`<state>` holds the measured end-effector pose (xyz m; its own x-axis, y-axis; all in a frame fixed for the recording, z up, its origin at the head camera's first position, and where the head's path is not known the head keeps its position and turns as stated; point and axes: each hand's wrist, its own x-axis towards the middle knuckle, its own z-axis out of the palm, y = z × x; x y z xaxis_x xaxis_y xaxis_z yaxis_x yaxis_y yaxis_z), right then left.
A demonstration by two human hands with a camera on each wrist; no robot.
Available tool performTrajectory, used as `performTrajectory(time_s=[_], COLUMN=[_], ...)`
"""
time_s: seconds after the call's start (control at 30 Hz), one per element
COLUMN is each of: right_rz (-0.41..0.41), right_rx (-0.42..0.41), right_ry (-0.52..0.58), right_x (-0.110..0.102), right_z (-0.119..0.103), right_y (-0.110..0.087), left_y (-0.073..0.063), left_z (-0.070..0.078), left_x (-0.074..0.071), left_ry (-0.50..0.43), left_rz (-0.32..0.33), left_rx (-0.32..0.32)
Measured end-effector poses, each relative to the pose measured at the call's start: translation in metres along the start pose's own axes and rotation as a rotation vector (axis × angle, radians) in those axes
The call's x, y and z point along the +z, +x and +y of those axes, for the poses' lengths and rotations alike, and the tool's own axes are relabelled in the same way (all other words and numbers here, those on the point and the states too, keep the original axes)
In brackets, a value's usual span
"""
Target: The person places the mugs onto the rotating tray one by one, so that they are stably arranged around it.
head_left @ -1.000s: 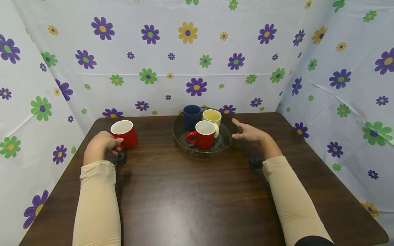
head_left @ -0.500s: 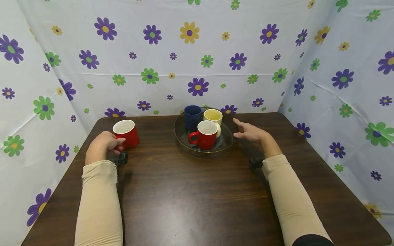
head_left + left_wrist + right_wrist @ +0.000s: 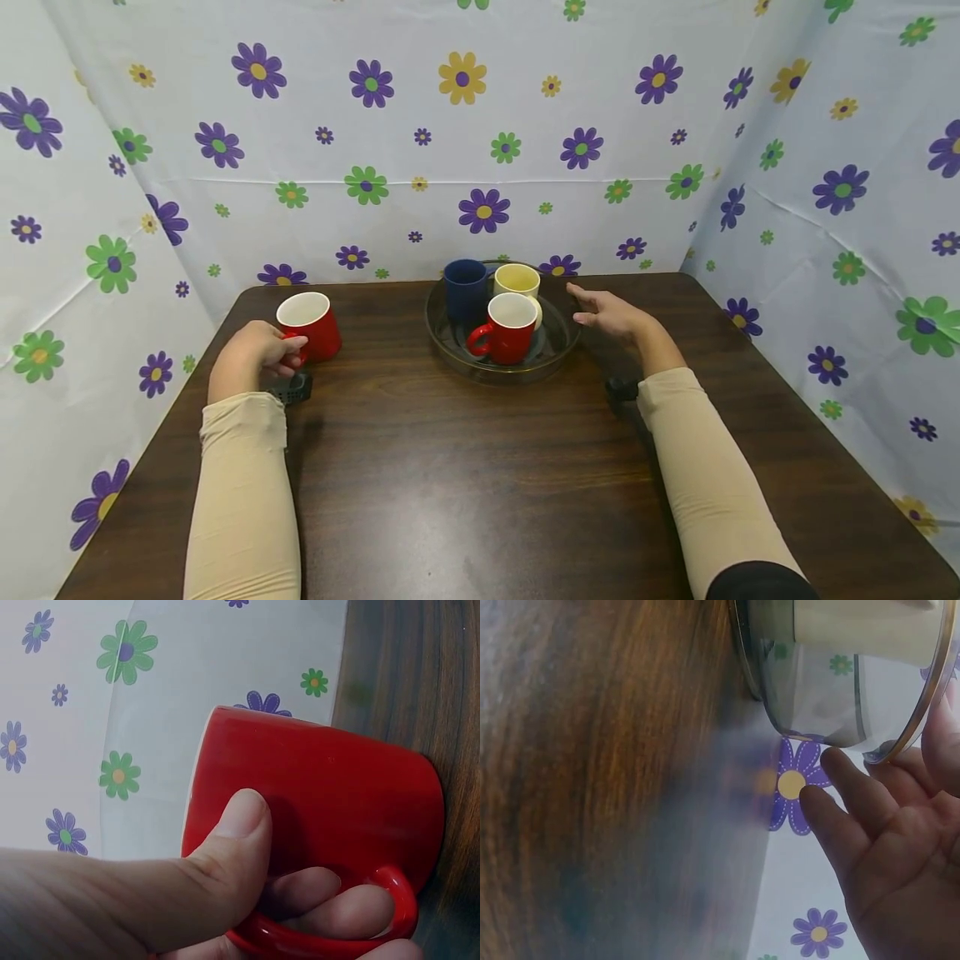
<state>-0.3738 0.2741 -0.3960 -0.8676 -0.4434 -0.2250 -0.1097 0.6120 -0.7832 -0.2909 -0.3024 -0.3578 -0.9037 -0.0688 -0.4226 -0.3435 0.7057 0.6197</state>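
Note:
My left hand [image 3: 258, 354] grips the handle of a red mug [image 3: 321, 335], white inside, standing at the table's left. In the left wrist view, the thumb presses the mug's wall and fingers pass through its handle. A round see-through glass dish [image 3: 491, 375] stands at the back centre. It holds a second red mug [image 3: 510, 337], a dark blue mug [image 3: 465, 292] and a pale yellow mug [image 3: 517, 280]. Beside the dish's right rim is my right hand [image 3: 611, 317], fingers extended. In the right wrist view, its fingertips and thumb are at the dish's edge.
The dark wooden table [image 3: 450, 483] has rounded corners. A white cloth with printed flowers [image 3: 322, 108] rises behind it and along both sides. A black wrist device [image 3: 292, 389] is under the left wrist, and another [image 3: 621, 389] under the right.
In the dish, the red mug has shifted right and the blue mug slightly left, as though the dish had turned. My right hand has moved slightly; the left still holds its mug.

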Motion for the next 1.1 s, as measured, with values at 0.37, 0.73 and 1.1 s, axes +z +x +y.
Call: performTrajectory(time_s=[0.37,0.73,1.1], right_rz=[0.158,0.046,0.019], right_rx=[-0.059,-0.094,-0.066], right_ry=[-0.013,-0.034,-0.018], right_x=[0.004,0.013,0.012], right_z=[0.007,0.001,-0.004], right_y=[-0.005,-0.016,-0.015], left_y=[-0.001,0.001,0.003], left_z=[0.005,-0.001,-0.002], left_x=[0.002,0.0,0.0], left_ry=[0.007,0.013,0.003], left_rz=[0.001,-0.007,0.001], left_rx=[0.001,0.011,-0.003])
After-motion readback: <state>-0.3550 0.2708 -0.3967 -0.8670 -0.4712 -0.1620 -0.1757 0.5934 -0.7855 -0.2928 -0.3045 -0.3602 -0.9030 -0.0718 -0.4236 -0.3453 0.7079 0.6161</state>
